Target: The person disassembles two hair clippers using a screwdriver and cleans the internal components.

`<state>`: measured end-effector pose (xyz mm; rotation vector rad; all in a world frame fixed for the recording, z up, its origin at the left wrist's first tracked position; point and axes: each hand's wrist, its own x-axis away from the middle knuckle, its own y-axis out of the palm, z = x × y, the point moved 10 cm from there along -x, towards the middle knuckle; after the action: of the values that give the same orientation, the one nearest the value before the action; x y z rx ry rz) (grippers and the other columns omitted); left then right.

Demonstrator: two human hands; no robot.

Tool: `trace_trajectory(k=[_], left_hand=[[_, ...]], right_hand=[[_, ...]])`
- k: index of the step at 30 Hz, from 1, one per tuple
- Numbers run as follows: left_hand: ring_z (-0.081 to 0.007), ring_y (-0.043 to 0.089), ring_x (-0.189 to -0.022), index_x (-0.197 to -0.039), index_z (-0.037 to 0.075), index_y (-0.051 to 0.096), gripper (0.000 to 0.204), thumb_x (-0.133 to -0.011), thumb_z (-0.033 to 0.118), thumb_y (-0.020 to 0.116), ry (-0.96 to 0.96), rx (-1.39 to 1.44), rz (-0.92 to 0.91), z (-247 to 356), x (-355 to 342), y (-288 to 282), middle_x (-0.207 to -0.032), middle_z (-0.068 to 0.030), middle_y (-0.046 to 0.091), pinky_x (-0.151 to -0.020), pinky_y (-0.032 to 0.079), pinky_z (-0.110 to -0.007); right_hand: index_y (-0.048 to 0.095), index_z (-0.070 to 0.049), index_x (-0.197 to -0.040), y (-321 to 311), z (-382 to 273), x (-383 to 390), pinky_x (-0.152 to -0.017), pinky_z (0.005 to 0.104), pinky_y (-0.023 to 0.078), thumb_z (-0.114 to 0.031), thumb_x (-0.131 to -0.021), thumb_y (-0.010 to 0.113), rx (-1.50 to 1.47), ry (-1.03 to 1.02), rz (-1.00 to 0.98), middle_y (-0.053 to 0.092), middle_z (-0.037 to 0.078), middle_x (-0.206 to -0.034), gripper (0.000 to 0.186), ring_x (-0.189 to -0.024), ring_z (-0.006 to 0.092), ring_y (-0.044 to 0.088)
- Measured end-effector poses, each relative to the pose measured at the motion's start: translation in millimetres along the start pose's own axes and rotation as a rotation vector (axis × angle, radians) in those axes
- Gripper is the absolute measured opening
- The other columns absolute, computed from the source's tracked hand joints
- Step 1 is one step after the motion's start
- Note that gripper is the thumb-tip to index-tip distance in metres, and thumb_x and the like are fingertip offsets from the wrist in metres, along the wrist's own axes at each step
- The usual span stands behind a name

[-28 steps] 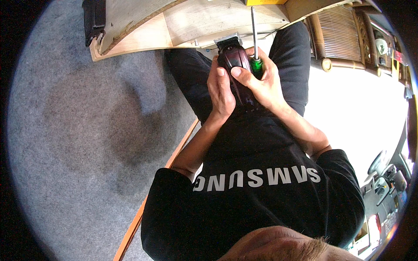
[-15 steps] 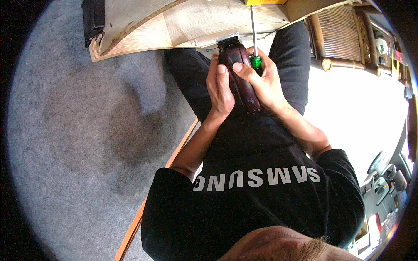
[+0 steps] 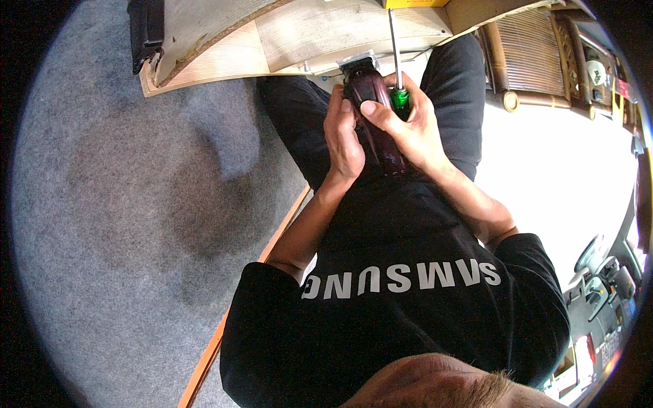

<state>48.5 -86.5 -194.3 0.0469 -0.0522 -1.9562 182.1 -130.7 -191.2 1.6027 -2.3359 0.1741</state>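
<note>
Between my two hands, above my lap, is a dark maroon hair clipper (image 3: 379, 132) with a metal blade at its far end. My left hand (image 3: 345, 136) is closed along the clipper's left side, its thumb by the upper body. From the right, my right hand (image 3: 416, 129) grips the clipper with its thumb across the top. That same hand also keeps a screwdriver (image 3: 400, 97) with a green handle, its metal shaft pointing away from me. The fingers under the clipper are hidden.
A wooden table (image 3: 313, 42) with a curved edge stands just beyond my knees, with a yellow box (image 3: 416, 3) on it. Grey carpet (image 3: 122, 204) lies to the left. A bamboo-framed piece (image 3: 530, 58) stands at the far right.
The clipper has tilted slightly in my hands, and my left thumb has slid a little. The screwdriver's tip has shifted slightly left. Both hands keep their hold.
</note>
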Motion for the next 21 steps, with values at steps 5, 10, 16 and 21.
trace_trajectory(k=[5,10,16,21], left_hand=[[-0.0190,0.060,-0.104,-0.127,-0.001,0.060,0.045,-0.109,0.032,0.035,-0.067,-0.024,0.073,-8.9,-4.0,-13.4,-0.116,-0.0110,0.062,-0.094,0.047,-0.033],[-0.0159,0.062,-0.099,-0.124,0.000,0.063,0.042,-0.111,0.033,0.040,-0.072,0.071,0.030,-9.9,-6.0,-16.5,-0.111,-0.0069,0.065,-0.091,0.050,-0.032],[-0.0153,0.064,-0.104,-0.126,0.001,0.062,0.041,-0.113,0.033,0.041,-0.077,0.318,-0.001,-18.7,-3.2,-17.7,-0.114,-0.0064,0.067,-0.094,0.052,-0.032],[-0.0130,0.065,-0.099,-0.125,-0.001,0.061,0.041,-0.114,0.034,0.042,-0.193,0.554,0.016,-24.2,-1.9,-17.4,-0.111,-0.0066,0.067,-0.089,0.053,-0.030]], right_hand=[[0.065,-0.003,-0.105,2.8,-18.1,2.6,-0.073,0.0313,0.055,-0.037,-0.077,0.090,0.108,-0.221,-0.013,0.072,0.009,-0.084,0.051,-0.076,0.0140,0.067],[0.063,-0.004,-0.104,6.9,-33.7,4.3,-0.069,0.0350,0.057,-0.038,-0.076,0.090,0.277,-0.303,-0.043,0.071,0.011,-0.080,0.052,-0.070,0.0197,0.070],[0.061,-0.004,-0.100,9.0,-33.9,3.1,-0.064,0.0352,0.057,-0.040,-0.075,0.090,0.348,-0.378,-0.062,0.068,0.011,-0.072,0.053,-0.064,0.0222,0.070],[0.060,-0.004,-0.099,10.0,-32.5,1.8,-0.063,0.0364,0.056,-0.040,-0.075,0.090,0.345,-0.348,-0.066,0.068,0.012,-0.072,0.053,-0.063,0.0224,0.069]])
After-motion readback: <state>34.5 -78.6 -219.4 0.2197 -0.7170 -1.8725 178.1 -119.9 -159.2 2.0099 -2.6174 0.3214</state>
